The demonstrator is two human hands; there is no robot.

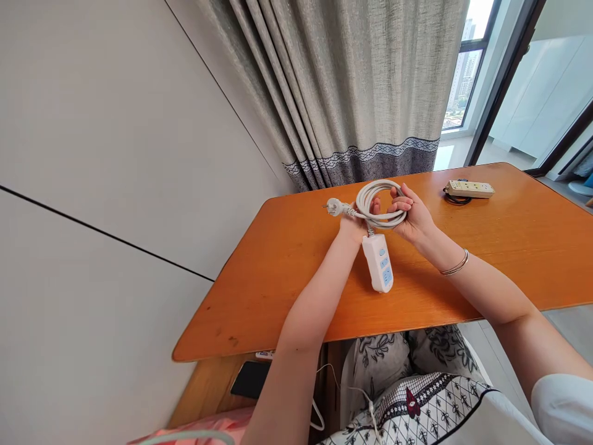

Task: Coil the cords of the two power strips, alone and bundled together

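My right hand [411, 213] is closed round the right side of a coiled white power cord [378, 183]. Behind the left part of the coil is my left hand [354, 227], its fingers curled on the cord and partly hidden by it. The cord's plug [334, 207] sticks out to the left with its prongs showing. From the coil hangs a small white power strip [378, 262] with light blue sockets, just above the wooden table. A bracelet [456, 264] circles my right forearm.
On the orange-brown table [523, 247], a cream power strip [470, 189] with a dark cord lies at the back right. A grey curtain [370, 80] hangs behind, with a wall at left. Below the table's front edge is a dark phone-like slab [250, 378].
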